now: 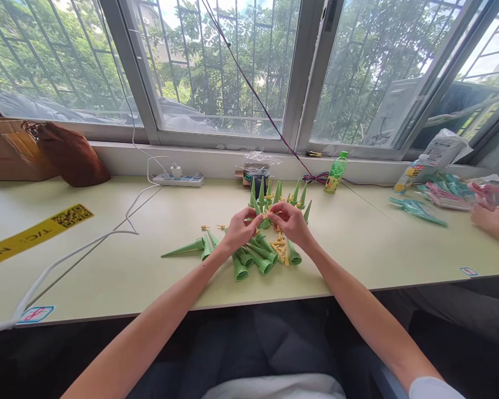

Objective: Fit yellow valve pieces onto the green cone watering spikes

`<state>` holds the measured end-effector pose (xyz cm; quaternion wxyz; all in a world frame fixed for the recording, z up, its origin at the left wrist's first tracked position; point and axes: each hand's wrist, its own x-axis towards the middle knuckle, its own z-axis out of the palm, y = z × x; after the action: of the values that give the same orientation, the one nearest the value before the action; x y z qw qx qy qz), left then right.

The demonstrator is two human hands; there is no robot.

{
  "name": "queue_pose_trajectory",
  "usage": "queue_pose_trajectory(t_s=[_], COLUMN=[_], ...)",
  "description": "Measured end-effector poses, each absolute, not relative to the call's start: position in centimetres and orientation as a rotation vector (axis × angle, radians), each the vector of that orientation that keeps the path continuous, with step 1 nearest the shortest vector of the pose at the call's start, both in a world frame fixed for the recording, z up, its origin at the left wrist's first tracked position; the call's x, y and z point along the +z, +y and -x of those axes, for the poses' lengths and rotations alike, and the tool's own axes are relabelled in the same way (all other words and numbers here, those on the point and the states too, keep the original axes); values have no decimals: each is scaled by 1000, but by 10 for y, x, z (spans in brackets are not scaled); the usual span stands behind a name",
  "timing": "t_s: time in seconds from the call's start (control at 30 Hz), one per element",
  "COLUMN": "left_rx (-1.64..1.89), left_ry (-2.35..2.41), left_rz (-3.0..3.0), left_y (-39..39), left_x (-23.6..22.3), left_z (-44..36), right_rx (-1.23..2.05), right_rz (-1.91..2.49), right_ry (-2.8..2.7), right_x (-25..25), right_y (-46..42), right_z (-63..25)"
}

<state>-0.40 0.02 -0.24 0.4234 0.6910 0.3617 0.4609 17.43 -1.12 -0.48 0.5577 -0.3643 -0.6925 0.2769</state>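
Note:
In front of me, my left hand (242, 228) is closed, its thumb and fingertips pinching a green plastic cone (265, 224) with a threaded-looking base. Close beside it, my right hand (291, 223) pinches a small yellow plastic piece (268, 215) at the cone; the fingers partly hide where the two meet. Below my hands lie several loose green cones (263, 265), open ends toward me, and a pile of yellow pieces (281, 248). Beyond my fingers, several green cones (303, 197) stand point up, with yellow pieces on their sides.
A power strip (178, 179) with a white cable sits at the back left. A brown bag (70, 154) is farther left. At the back stand a small box (258, 172) and a green bottle (336, 173). On the right, another person's hand (488, 217) is by bagged items.

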Motion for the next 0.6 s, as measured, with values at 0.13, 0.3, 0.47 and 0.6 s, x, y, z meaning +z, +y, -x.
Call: queue_pose_trajectory(t_s=[0.13, 0.3, 0.47, 0.6], left_rx=[1150, 1160, 1181, 1194], left_ry=[889, 886, 901, 910], left_rz=[-1730, -1718, -1713, -1751], left_y=[-1, -1, 0, 1], left_x=[-2, -2, -3, -6], left_z=[4, 3, 4, 5], right_rx=[634, 612, 593, 557], right_rz=[879, 904, 948, 969], right_ry=[-1633, -1653, -1683, -1711], right_x=[-6, -6, -5, -5], right_y=[-10, -10, -12, -12], right_z=[-174, -175, -175, -175])
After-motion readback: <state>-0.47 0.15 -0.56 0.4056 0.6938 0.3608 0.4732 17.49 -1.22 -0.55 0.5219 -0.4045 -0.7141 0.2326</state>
